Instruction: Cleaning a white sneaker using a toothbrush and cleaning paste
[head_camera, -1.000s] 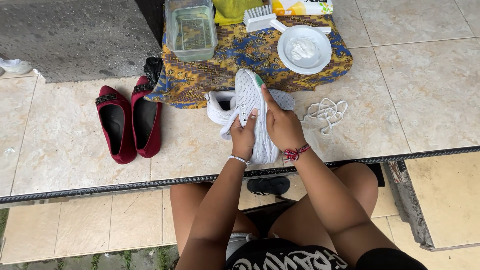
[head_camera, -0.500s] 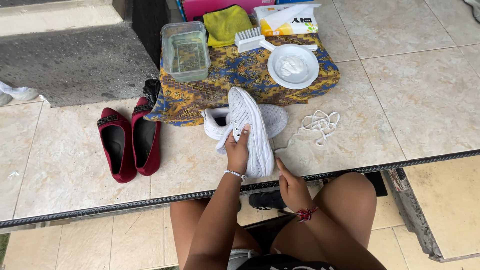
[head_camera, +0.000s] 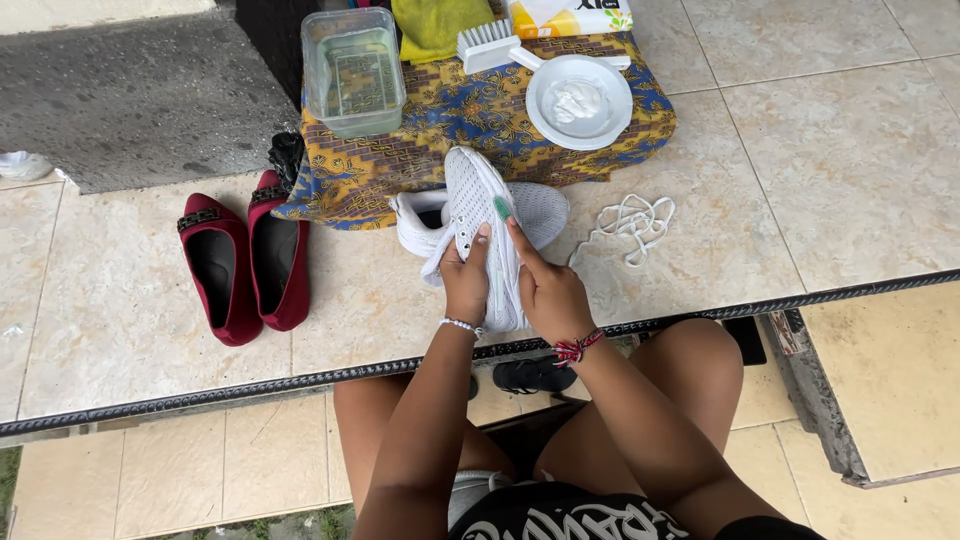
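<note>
Both my hands hold a white mesh sneaker upright over the tiled ledge. My left hand grips its left side and heel end, a bead bracelet on the wrist. My right hand, with a red thread bracelet, clasps its right side, one finger stretched up the upper. A second white sneaker lies on the tiles just behind the held one. A loose pile of white laces lies to the right of it.
A pair of dark red flat shoes sits at left. Behind, a patterned cloth carries a clear water tub, a white bowl of powder, a white brush and a yellow rag. A black sandal lies below the ledge.
My right hand, which had dropped to the ledge edge, has come back up onto the sneaker's right side. My left hand keeps its grip. The camera has shifted slightly.
</note>
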